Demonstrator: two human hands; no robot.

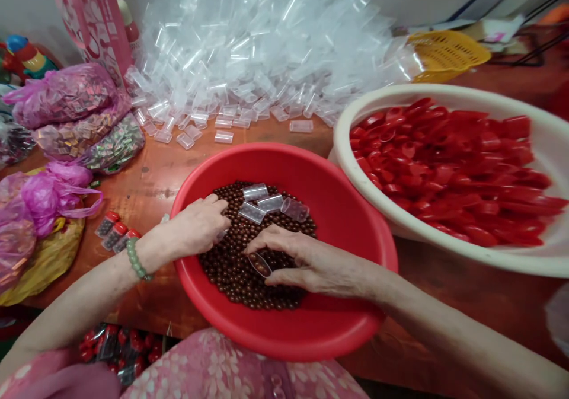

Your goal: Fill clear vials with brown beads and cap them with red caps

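Observation:
A red basin holds a heap of small, shiny brown beads. Several clear plastic containers lie on top of the beads. My right hand grips another clear plastic container between thumb and fingers, its open end showing brown beads inside. At the basin's left side, my left hand reaches over the rim with its fingers curled down at the beads. A pale, clear edge shows by those fingertips, but what they hold is mostly hidden.
A cream tub of red plastic caps stands at right. Behind lies a big pile of clear containers, beside a yellow basket. Pink bags and several filled, red-capped containers are at left; more red-capped containers lie below.

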